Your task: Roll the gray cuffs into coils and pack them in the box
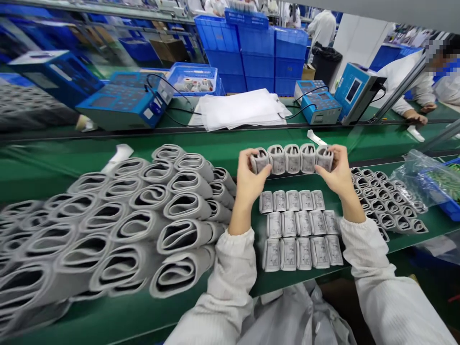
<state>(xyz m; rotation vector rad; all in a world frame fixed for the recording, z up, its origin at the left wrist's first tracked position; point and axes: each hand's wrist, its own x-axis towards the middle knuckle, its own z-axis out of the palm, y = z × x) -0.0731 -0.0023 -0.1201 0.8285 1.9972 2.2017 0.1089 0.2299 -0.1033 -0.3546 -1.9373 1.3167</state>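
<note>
My left hand (252,176) and my right hand (336,168) are raised over the green bench, pressing a row of rolled grey fabric cuffs (292,159) together from both ends. Thumbs are in front and fingers curl around the outer cuffs. The row is lifted at the bench's far side, with printed faces toward me. Below it, between my forearms, small rolled cuffs (297,224) lie in three neat rows, printed sides up. Left of my left forearm, a large stack of bigger rolled grey cuffs (143,230) shows its open spiral ends.
Small rolled cuffs (383,196) and a clear plastic bag (413,177) lie right, beside a blue bin (445,199). White sheets (244,108) and blue instruments (124,98) with cables stand behind the green belt (201,139). A co-worker's hands (417,114) are at far right.
</note>
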